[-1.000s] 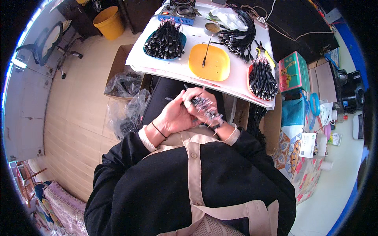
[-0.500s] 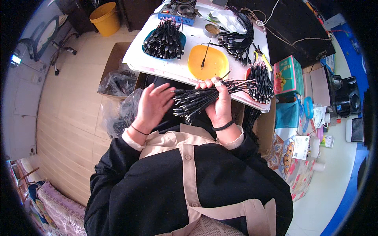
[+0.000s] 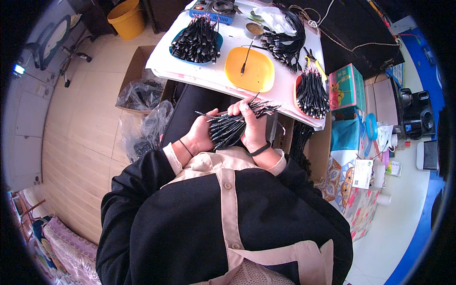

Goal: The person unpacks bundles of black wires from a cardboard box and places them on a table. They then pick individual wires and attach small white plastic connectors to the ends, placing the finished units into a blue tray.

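Note:
Over my lap, my right hand (image 3: 252, 127) is wrapped round a bundle of short black cables (image 3: 227, 129), with its stripped wire ends pointing right. My left hand (image 3: 200, 134) cups the plug ends on the left side of the bundle; its fingers are mostly hidden behind the cables. One cable sticks out past the left thumb. On the table ahead, a single black cable (image 3: 245, 61) lies across a yellow plate (image 3: 259, 78). To its right, more black cables (image 3: 312, 92) fill a red tray (image 3: 297, 90).
A blue tray heaped with USB-ended cables (image 3: 195, 40) stands on the white table (image 3: 166, 66). Behind are a small blue stove (image 3: 213, 15), a round tin (image 3: 254, 29) and more cables (image 3: 287, 45). Cardboard boxes (image 3: 132, 71) flank my legs. A green box (image 3: 346, 88) stands right.
My left hand has closed in from the left onto the plug ends. My right hand has drawn the bundle left and a little nearer to my body.

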Available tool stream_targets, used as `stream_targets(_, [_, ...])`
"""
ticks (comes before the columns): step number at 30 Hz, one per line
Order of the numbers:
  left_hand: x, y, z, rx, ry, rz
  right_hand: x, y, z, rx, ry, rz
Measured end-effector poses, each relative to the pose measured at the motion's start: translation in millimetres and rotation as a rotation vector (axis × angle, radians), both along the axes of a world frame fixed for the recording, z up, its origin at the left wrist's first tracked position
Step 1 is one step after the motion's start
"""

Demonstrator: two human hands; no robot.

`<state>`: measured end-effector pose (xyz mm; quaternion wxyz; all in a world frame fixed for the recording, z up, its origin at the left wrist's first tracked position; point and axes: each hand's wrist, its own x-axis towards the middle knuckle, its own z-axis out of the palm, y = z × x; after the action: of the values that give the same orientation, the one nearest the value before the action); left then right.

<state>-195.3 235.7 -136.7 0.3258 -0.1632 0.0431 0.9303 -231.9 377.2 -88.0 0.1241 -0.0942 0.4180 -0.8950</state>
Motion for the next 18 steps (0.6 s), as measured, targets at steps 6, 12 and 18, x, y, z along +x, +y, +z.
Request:
stream_targets(6, [22.5,-26.0,37.3,-0.617,0.238,0.152,-2.9,5.1,-4.0,-0.012,-0.141,-0.071])
stream_targets(12, [26.5,-49.9,52.0,-0.706,0.490,0.345,-1.8,6.5,-4.4,0.046,-0.083,0.032])
stream_targets(18, [22.1,-68.4,43.9,-0.781,0.382,0.442,-2.5,6.3,-1.7,0.175,0.073,0.015])
